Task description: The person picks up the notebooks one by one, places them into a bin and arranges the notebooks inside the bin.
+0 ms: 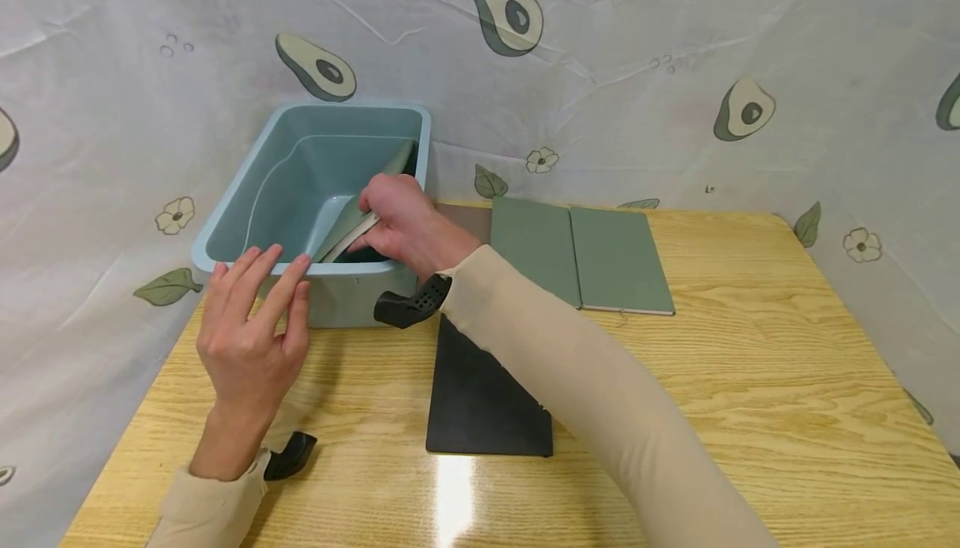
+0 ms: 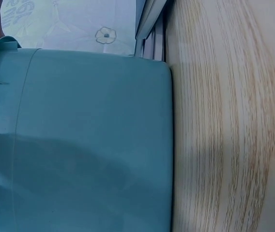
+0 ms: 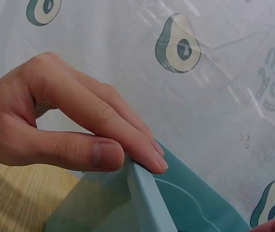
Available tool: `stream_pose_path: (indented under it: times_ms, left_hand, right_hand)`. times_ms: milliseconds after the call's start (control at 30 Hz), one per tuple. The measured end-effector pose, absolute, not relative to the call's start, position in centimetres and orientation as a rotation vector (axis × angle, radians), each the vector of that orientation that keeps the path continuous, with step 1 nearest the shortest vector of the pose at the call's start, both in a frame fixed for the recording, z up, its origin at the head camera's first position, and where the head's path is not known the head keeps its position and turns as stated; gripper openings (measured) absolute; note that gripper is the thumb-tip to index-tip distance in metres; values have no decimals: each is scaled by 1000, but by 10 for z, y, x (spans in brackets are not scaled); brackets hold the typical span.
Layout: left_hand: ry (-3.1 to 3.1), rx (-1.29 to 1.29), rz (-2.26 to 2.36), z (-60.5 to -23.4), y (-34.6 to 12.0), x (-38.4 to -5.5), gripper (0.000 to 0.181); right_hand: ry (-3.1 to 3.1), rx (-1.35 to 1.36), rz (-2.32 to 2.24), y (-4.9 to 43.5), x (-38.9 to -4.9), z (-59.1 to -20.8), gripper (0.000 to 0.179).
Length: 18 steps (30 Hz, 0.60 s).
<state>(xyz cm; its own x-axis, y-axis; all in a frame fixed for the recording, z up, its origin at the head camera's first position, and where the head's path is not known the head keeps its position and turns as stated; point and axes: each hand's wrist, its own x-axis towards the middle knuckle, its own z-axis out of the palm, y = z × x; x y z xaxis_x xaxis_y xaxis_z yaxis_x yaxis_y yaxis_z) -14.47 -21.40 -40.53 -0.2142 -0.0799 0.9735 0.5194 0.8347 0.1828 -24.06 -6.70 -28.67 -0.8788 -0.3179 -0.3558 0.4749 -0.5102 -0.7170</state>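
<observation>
In the head view, my right hand (image 1: 401, 219) reaches over the near right of the blue-green plastic bin (image 1: 315, 270). It grips a green-covered notebook (image 1: 348, 219) with a pale page edge, tilted inside the bin; its lower part is hidden. My left hand (image 1: 251, 336) rests its spread, nearly straight fingers on the near rim. The right wrist view shows this left hand (image 3: 74, 116) with its fingertips over the rim and the thumb on the near side. The bin's outer wall (image 2: 89, 135) fills much of the left wrist view.
Right of the bin, two green notebooks (image 1: 622, 261) lie side by side on the wooden table (image 1: 765, 348). A black notebook (image 1: 483, 398) lies under my right forearm, near a brown cover (image 1: 467, 219). An avocado-patterned sheet (image 1: 600, 90) hangs behind the table.
</observation>
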Motion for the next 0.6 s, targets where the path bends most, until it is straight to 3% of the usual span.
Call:
stream_pose_path:
  times_ms: [267, 433, 600]
  left_hand:
    - [-1733, -338, -562, -401, -214, -142, 22]
    - [-1731, -341, -568, -398, -212, -141, 22]
    - [-1750, -338, -570, -395, -212, -140, 23]
  right_hand:
    - [1440, 221, -2255, -68, -237, -288, 78]
    - [1646, 242, -2169, -68, -235, -286, 62]
    - [1655, 194, -2140, -67, -235, -282, 27]
